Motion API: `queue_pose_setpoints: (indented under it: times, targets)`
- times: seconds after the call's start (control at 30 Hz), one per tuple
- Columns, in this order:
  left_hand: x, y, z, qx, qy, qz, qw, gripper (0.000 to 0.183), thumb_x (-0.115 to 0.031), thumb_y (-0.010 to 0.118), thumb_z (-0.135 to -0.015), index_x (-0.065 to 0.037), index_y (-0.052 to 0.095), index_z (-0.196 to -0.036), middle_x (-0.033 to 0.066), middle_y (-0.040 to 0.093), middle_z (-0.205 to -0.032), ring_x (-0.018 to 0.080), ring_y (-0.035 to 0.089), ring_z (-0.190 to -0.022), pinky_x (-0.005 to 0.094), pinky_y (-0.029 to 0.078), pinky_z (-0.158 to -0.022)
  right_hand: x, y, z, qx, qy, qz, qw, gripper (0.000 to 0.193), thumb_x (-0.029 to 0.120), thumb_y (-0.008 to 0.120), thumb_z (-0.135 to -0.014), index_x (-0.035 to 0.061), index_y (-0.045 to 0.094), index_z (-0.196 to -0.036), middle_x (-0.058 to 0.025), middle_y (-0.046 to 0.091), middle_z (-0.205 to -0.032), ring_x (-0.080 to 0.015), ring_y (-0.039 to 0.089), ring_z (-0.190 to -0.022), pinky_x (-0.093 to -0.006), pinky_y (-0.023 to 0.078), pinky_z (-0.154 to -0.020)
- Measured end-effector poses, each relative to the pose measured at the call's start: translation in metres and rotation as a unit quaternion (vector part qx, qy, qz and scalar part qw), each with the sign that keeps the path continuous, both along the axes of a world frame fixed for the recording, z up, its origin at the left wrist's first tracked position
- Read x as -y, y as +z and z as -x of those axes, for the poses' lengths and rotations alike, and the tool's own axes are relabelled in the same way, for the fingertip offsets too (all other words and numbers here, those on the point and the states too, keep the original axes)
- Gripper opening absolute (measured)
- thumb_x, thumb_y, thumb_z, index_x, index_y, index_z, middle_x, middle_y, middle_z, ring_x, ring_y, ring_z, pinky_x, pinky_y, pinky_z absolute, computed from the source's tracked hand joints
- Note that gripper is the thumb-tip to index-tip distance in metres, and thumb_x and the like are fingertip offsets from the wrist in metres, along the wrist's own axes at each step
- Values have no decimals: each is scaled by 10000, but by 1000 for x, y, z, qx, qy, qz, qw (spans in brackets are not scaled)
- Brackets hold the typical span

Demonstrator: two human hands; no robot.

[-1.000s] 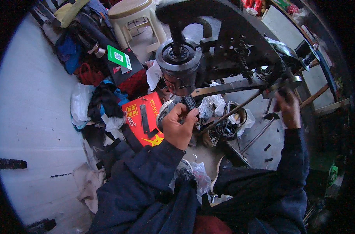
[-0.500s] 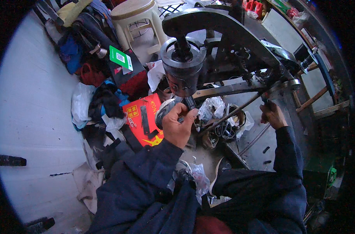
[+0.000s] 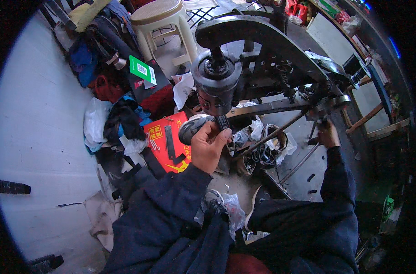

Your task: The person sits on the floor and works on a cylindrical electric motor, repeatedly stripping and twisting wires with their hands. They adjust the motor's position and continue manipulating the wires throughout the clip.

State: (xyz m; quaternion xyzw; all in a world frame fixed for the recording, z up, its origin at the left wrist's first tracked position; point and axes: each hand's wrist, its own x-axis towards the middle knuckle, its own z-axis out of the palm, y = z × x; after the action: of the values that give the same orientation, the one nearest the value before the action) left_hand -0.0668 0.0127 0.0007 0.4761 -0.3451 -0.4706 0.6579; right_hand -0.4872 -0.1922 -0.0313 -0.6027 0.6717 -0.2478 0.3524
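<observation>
A black, hand-cranked sewing machine (image 3: 267,39) of the shoe-patching kind stands in front of me, its thick round metal head (image 3: 216,89) toward my left. Just under that head, my left hand (image 3: 207,150) is closed, pinching a short black strap (image 3: 222,122) between thumb and fingers. A grey shoe (image 3: 189,130) with a pale edge lies against the back of those fingers; whether the strap belongs to it I cannot tell. At the right, my right hand (image 3: 327,136) is closed round the crank handle below the machine's wheel (image 3: 329,106). Part of the handle is hidden by the fingers.
A red box (image 3: 169,141) with black strips on it lies left of my left hand. Beneath the machine's arm stands a bin (image 3: 249,162) of plastic and scraps. A beige stool (image 3: 164,27) is beyond. Slanting metal rods (image 3: 299,164) cross near my right forearm.
My right hand and the crank handle have shifted slightly right. The machine's head has tilted a little, and more of the grey shoe shows beside my left hand.
</observation>
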Motion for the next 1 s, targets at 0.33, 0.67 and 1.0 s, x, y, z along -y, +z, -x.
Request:
queue_pose_setpoints:
  times: [0.33, 0.67, 1.0]
  targets:
    - [-1, -2, -2, 23, 21, -12, 999, 65, -85, 665, -924, -33, 642, -953, 31, 670, -846, 103, 628, -771, 252, 512, -733, -19, 111, -17, 15, 83, 262, 961, 205, 154, 554, -987, 33, 621, -1137, 7, 635, -933, -134, 593, -814, -267, 479, -702]
    - [1, -4, -5, -2, 6, 4, 1000, 61, -87, 650, -937, -34, 637, -962, 33, 669, -849, 111, 630, -779, 259, 516, -748, -25, 12, -30, 62, 77, -91, 991, 357, 223, 731, -887, 5, 619, -1147, -41, 601, -773, -152, 568, -616, -335, 489, -570]
    - [2, 3, -5, -33, 10, -1, 999, 94, -107, 681, -930, -38, 621, -910, 11, 652, -819, 76, 598, -744, 235, 484, -708, 14, 78, 28, -98, 24, 316, 943, 199, 134, 544, -968, 39, 587, -1137, -32, 620, -924, -138, 563, -719, -270, 461, -636]
